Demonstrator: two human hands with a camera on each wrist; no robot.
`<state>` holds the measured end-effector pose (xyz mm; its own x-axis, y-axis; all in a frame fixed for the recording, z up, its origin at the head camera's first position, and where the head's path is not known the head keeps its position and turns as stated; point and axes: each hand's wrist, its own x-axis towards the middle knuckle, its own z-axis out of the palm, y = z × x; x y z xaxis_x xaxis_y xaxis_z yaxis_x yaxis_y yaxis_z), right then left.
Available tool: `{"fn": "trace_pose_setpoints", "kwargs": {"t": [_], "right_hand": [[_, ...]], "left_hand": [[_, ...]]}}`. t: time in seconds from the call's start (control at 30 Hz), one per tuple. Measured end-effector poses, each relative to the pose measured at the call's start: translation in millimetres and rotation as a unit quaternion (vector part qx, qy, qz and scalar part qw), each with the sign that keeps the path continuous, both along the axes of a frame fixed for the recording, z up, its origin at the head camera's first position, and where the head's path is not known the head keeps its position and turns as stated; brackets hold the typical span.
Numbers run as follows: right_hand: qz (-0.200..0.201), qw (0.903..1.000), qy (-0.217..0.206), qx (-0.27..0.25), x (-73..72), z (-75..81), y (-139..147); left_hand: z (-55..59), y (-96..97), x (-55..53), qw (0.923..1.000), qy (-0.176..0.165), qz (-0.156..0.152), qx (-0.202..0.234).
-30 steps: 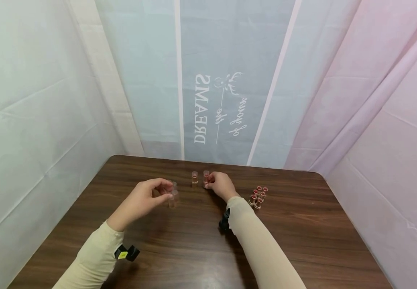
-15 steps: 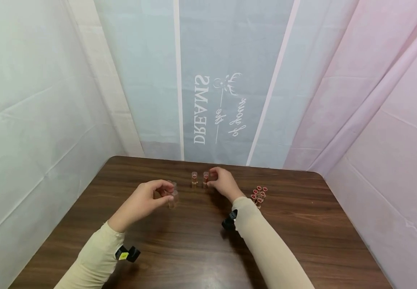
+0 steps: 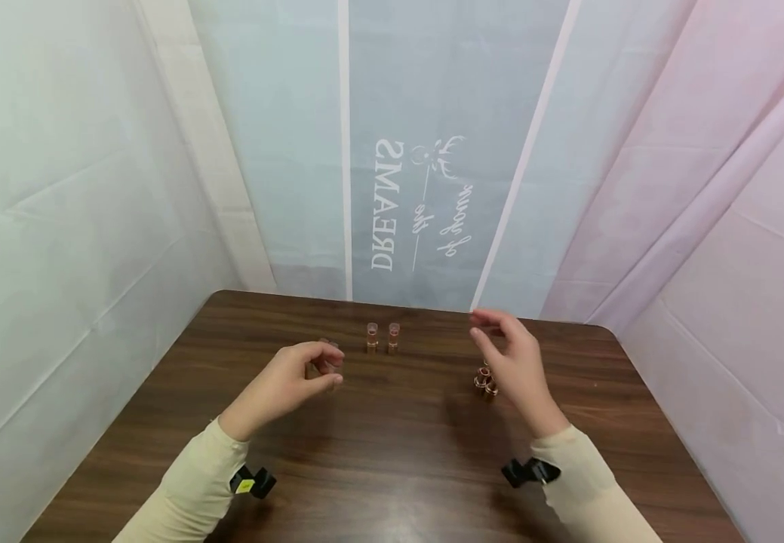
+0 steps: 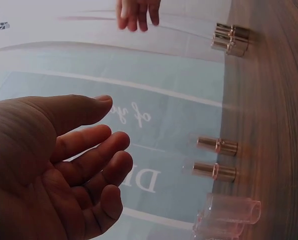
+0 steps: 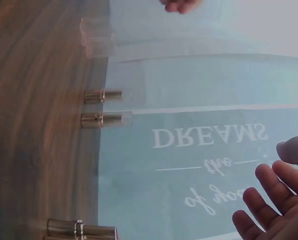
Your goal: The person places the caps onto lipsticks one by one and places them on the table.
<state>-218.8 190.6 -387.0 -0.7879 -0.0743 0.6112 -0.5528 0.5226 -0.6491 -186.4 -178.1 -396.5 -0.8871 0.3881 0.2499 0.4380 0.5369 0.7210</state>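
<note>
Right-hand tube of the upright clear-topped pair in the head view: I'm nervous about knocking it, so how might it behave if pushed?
The right-hand tube would probably tip readily, since it stands upright and is taller than wide. It is likely stiff, with straight, metallic-looking sides. Those shiny sides may also make it slippery.

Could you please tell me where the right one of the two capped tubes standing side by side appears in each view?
Head: capped tube, centred across, below mid-height.
Left wrist: capped tube, right of centre, upper of the two.
Right wrist: capped tube, left of centre, lower of the two.
Shared landmark: white lettering, partly hidden in both wrist views.
</note>
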Motion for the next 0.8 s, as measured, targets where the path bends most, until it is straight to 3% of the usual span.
{"fn": "trace_pose_setpoints", "kwargs": {"t": [0.1,0.2,0.43,0.67,0.8], "right_hand": [[-0.002,1.0,0.006,-0.007,21.4,0.0,9],[-0.002,0.9999,0.008,-0.01,33.2,-4.3,16],[-0.007,0.9999,0.006,-0.013,32.5,-8.5,22],[-0.025,0.9996,0.012,0.002,28.5,-15.6,32],[-0.043,0.999,0.014,0.006,22.8,-20.0,39]], "left_hand": [[0.1,1.5,0.7,1.0,0.005,0.004,0.0],[-0.5,3.9,2.0,1.0,0.006,0.004,-0.002],[-1.3,6.3,3.4,0.9999,0.011,0.004,-0.005],[-6.7,-0.3,-3.4,0.9956,0.029,0.087,-0.02],[-23.0,-3.8,-14.0,0.9895,0.023,0.139,-0.035]]}}
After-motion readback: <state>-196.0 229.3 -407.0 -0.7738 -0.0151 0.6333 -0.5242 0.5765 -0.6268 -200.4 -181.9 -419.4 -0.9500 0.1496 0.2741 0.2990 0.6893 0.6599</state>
